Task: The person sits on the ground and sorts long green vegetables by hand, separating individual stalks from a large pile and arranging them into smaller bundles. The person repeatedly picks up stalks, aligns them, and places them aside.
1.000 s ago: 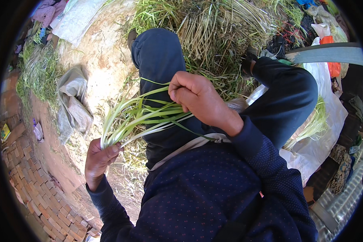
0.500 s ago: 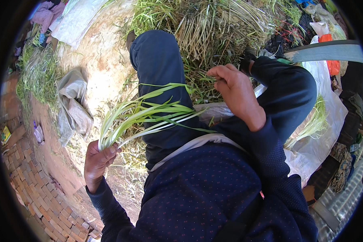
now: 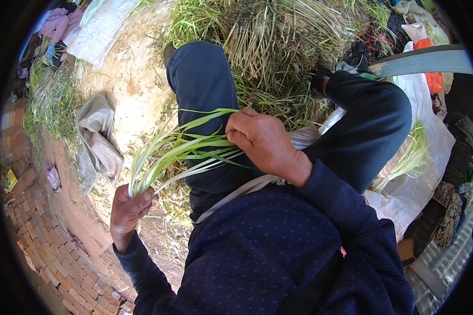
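Observation:
My left hand (image 3: 133, 210) is closed around the pale end of a bunch of long, thin green leaves (image 3: 190, 149), which look like chives or garlic leaves. The leaves fan out to the right across my left thigh. At their far tips is my right hand (image 3: 268, 142), its fingers pinched together on some of the leaf ends. The exact fingertip contact is partly hidden behind the back of that hand.
Ahead lies a heap of cut stalks and leaves (image 3: 278, 42). A crumpled grey sack (image 3: 95, 139) and another green pile (image 3: 51, 100) are on the left. On the right, a pale bundle (image 3: 407, 157) lies on white plastic sheeting (image 3: 431, 149), near a curved grey bar (image 3: 425, 61).
My right hand has moved left and down onto the leaf tips, and its fingers have closed on them. The left hand holds the bunch in nearly the same place.

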`<action>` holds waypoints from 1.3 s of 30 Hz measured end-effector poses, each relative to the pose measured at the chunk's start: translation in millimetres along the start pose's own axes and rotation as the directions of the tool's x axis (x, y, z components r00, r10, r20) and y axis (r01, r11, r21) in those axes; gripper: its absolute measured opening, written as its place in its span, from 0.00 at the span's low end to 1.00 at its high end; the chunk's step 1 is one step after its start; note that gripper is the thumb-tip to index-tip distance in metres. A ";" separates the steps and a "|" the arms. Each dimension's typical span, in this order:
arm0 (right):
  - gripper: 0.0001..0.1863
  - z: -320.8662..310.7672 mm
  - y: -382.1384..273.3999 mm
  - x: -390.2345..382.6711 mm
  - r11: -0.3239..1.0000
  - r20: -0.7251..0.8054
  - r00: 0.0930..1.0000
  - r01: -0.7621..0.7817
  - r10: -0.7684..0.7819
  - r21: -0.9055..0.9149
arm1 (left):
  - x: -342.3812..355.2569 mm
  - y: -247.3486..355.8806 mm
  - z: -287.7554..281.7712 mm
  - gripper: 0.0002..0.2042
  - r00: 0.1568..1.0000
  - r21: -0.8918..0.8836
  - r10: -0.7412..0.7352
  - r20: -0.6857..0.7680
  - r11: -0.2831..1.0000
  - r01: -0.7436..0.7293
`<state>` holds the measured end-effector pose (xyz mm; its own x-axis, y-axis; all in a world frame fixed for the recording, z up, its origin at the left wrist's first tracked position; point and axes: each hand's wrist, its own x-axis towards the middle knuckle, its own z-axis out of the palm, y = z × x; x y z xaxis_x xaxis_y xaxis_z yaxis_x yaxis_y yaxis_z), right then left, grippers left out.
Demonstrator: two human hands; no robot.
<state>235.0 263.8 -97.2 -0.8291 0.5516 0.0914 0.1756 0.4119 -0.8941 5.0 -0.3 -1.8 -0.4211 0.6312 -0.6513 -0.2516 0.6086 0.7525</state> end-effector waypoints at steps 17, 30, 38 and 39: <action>0.08 -18.3 91.6 -17.0 0.871 -0.276 0.830 -0.427 0.484 0.243 | -1.8 -12.8 -8.1 0.12 1.000 -0.060 0.004 -0.014 0.998 -0.005; 0.14 9.3 66.1 7.7 0.998 -0.195 0.980 -0.056 0.051 -0.020 | 0.2 -12.9 -4.5 0.12 1.000 -0.060 -0.006 -0.028 0.998 0.004; 0.05 12.4 91.1 4.8 0.900 -0.083 0.918 -0.358 0.389 0.249 | -1.2 -13.3 -5.7 0.13 1.000 -0.046 -0.023 -0.006 0.999 0.022; 0.06 11.7 96.3 5.1 0.836 -0.065 0.869 -0.448 0.490 0.316 | -0.6 -13.1 -5.3 0.13 1.000 -0.058 -0.018 -0.002 0.998 0.018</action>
<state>241.5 297.8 -188.0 -0.5998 0.7288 -0.3303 0.3504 -0.1318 -0.9273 4.0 -11.2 -10.8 -0.4185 0.6190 -0.6646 -0.3091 0.5910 0.7451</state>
